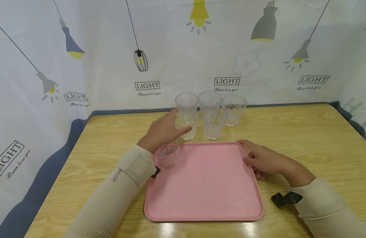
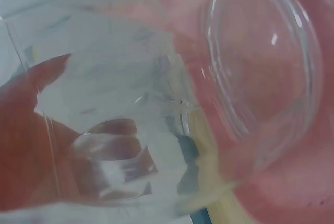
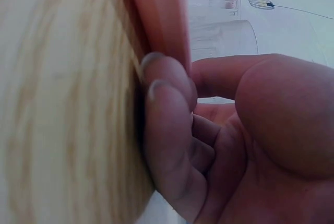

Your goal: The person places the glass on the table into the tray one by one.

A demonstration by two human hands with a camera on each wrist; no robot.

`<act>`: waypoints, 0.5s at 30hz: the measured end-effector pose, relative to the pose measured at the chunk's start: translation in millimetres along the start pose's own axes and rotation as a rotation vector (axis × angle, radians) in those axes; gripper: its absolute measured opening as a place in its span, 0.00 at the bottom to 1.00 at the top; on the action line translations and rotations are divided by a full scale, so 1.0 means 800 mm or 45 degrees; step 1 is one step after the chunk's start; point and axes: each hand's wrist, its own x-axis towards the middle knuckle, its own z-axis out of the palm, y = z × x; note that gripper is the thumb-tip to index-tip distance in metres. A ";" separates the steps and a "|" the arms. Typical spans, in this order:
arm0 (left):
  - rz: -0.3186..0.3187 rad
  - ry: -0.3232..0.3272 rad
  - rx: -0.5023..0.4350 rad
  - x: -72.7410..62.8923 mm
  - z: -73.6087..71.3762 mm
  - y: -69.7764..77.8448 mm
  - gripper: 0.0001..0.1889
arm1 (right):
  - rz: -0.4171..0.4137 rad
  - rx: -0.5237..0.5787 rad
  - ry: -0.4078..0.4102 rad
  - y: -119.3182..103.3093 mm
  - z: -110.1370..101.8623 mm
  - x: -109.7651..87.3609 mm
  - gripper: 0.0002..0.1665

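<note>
My left hand (image 1: pixel 163 129) reaches over the tray's far left corner, thumb and fingers spread beside a clear cup (image 1: pixel 189 132) at the front left of a cluster. Under that wrist, a clear handled mug (image 1: pixel 168 157) stands on the pink tray (image 1: pixel 201 185). The left wrist view shows this mug's handle (image 2: pixel 308 72) up close, with part of the hand visible through the clear wall. My right hand (image 1: pixel 267 160) grips the tray's right edge near the far corner. In the right wrist view its fingers (image 3: pixel 169 114) curl against the pink rim (image 3: pixel 164 20).
Beside the front left cup stands another clear mug (image 1: pixel 212 130). Behind them are more clear cups, one of them a cup (image 1: pixel 232 110) at the right. The wooden table (image 1: pixel 305 138) ends at a printed curtain (image 1: pixel 183 43).
</note>
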 end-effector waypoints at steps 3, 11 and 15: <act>-0.012 0.003 -0.011 -0.001 0.000 0.000 0.51 | -0.005 0.006 -0.004 0.000 0.001 0.000 0.40; -0.049 0.026 -0.112 -0.004 0.000 0.000 0.50 | -0.015 0.025 -0.005 0.002 0.002 0.001 0.40; -0.042 0.039 -0.137 -0.003 -0.001 0.001 0.50 | -0.018 0.028 -0.001 0.003 0.001 0.001 0.40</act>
